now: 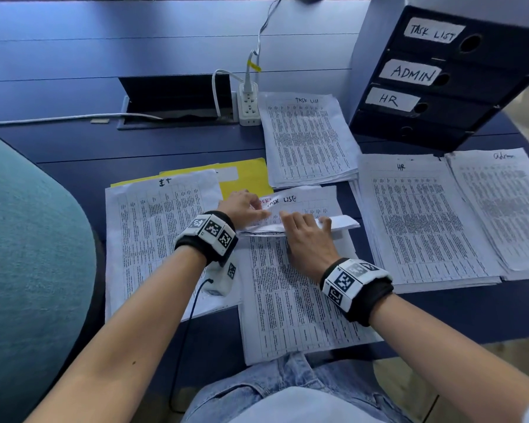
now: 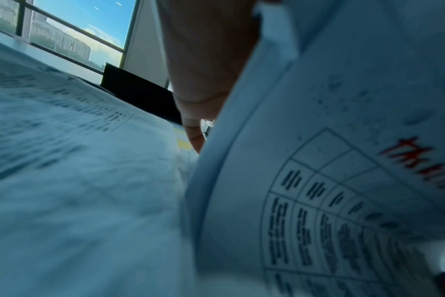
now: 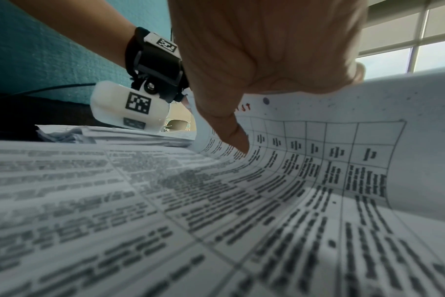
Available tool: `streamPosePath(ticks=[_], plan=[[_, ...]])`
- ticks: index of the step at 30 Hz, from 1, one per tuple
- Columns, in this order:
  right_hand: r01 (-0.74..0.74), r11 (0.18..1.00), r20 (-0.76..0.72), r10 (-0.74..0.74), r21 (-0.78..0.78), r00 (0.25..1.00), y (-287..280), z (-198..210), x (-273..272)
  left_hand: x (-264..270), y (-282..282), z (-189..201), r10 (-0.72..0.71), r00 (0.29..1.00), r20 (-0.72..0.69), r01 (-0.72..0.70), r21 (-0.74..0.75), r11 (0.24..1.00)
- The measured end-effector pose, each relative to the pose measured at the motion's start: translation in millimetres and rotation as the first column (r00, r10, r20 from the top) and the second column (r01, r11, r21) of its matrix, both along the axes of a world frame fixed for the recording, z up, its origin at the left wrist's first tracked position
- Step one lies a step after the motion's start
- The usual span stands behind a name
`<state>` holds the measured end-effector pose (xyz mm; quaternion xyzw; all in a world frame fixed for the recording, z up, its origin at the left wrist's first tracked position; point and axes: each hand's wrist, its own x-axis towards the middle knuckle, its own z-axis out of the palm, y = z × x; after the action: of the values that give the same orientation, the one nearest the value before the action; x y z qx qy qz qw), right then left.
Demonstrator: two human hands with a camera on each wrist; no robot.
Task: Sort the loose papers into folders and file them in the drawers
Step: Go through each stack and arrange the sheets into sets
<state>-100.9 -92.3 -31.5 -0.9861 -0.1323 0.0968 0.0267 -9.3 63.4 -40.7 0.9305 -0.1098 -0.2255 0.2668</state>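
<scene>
Nearest the lap, a stack of printed sheets (image 1: 300,300) overhangs the dark blue desk's (image 1: 74,141) front edge. Both hands grip its upper pages, folded back: the left hand (image 1: 242,206) pinches the "TASK LIST" sheet (image 1: 303,203), the right hand (image 1: 309,236) curls over the fold. Yellow folders (image 1: 248,178) lie behind; the labelled drawers (image 1: 434,77) stand at far right. Windows (image 2: 64,40) run beyond the desk.

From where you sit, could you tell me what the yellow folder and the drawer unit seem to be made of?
Yellow folder: thin matte card, judging by its flat, dull sheet look with a pale label. Drawer unit: probably dark cardboard, matte, with round finger holes and handwritten paper labels; it could also be plastic.
</scene>
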Motion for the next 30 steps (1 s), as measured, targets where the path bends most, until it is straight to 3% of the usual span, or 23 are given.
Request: streamPosePath(ticks=[3, 6, 10, 12, 14, 16, 19, 26, 30], plan=[[0.039, 0.992, 0.077, -0.048, 0.123, 0.996, -1.6, -3.5, 5.8, -4.4, -1.9, 8.7, -0.007, 0.989, -0.148, -0.028, -0.23, 0.973], [0.047, 0.971, 0.285, -0.115, 0.234, 0.952, -2.9, -11.4, 12.1, -6.2, -1.0, 17.7, 0.009, 0.964, -0.265, -0.112, -0.374, 0.92], [0.07, 0.997, 0.4, -0.077, 0.034, 0.913, -1.7, -10.3, 10.4, -1.9, -0.9, 24.3, 0.147, 0.952, -0.268, -0.267, -0.492, 0.829], [0.042, 0.999, 0.368, -0.033, -0.016, 0.929, -0.7, -8.0, 5.8, 3.5, 2.0, 18.7, 0.219, 0.961, -0.171, -0.273, -0.424, 0.863], [-0.008, 0.999, 0.248, 0.021, -0.052, 0.968, 1.0, -2.2, 2.2, 9.1, 4.7, 7.0, 0.178, 0.984, -0.016, -0.179, -0.143, 0.973], [-0.05, 0.998, 0.081, 0.052, -0.032, 0.995, -0.1, 0.4, -1.8, 9.8, 5.3, -2.4, 0.116, 0.993, 0.008, -0.116, 0.076, 0.99], [-0.041, 0.999, 0.033, 0.04, 0.004, 0.999, -4.2, -0.2, -6.6, 4.5, 2.9, -8.3, 0.04, 0.998, 0.058, -0.05, 0.178, 0.983], [-0.049, 0.999, 0.002, 0.049, -0.003, 0.999, -5.2, -1.0, -2.4, -4.6, 4.9, -5.0, -0.017, 0.945, 0.326, -0.035, 0.152, 0.988], [-0.014, 0.999, 0.014, 0.013, 0.049, 1.0, -4.6, -8.2, -1.3, -5.1, 6.1, -0.8, 0.075, 0.959, 0.274, -0.069, -0.03, 0.997]])
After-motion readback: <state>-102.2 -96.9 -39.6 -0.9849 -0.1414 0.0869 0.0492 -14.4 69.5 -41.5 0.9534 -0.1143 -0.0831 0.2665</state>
